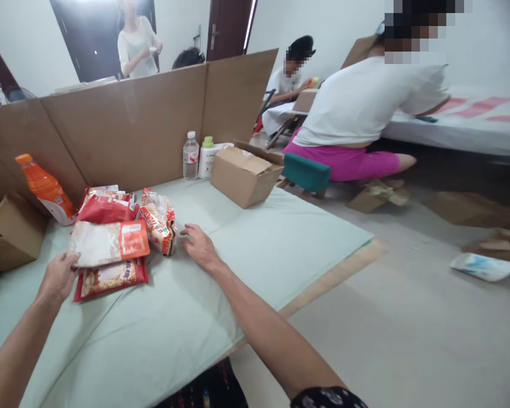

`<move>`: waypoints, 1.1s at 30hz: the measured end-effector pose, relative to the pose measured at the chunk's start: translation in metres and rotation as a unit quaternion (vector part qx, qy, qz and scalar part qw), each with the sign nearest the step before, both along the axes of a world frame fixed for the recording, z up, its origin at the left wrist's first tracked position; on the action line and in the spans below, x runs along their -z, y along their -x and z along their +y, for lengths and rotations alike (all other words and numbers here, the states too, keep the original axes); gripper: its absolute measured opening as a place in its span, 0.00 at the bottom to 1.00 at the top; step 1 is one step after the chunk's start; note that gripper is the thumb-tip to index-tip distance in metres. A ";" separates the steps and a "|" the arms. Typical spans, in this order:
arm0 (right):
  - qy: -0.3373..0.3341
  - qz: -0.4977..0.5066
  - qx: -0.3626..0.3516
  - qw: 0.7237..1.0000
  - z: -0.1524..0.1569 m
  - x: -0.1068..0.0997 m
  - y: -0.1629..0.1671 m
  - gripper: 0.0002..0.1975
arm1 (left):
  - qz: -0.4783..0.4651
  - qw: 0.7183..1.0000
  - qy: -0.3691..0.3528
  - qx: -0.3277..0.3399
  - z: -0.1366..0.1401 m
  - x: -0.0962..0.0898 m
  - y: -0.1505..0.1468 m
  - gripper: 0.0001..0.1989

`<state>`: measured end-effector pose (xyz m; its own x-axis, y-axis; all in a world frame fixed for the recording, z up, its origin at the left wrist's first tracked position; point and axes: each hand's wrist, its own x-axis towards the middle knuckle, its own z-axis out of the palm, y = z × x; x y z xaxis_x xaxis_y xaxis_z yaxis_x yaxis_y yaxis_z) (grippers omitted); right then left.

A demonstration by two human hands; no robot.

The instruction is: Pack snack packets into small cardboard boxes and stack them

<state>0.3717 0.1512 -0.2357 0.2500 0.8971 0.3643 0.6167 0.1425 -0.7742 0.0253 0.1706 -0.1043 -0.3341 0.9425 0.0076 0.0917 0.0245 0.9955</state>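
While the left hand (58,276) grips the left edge of a pale bag (97,242), which overlaps a red packet (114,279) on the table (170,334), the right hand (200,249) stands loosely open just beside a crinkled packet (158,221). The bag's print is too blurred to read. Beyond, a box (242,177) partly hides a white bottle (206,162).

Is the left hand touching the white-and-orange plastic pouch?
Touching. In the head view, the left hand grips the lower left corner of the white-and-orange plastic pouch, fingers overlapping its edge.
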 end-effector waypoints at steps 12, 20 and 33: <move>-0.073 -0.010 0.252 0.965 0.025 -0.092 -0.167 0.26 | 0.435 0.883 -0.167 0.062 -0.120 0.076 0.042 0.37; 0.113 -0.082 0.351 0.926 0.067 -0.123 -0.197 0.31 | 0.491 0.856 -0.153 0.045 -0.154 0.093 0.042 0.36; 0.046 -0.099 0.230 0.967 -0.149 -0.114 -0.163 0.23 | 0.501 0.828 -0.243 0.069 -0.172 0.065 0.027 0.18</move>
<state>0.5347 0.0022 -0.1218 0.5634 0.7385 0.3704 0.7365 -0.2458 -0.6302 -0.0019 -0.0011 -0.1697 0.1803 0.7749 0.6058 0.8455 -0.4368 0.3071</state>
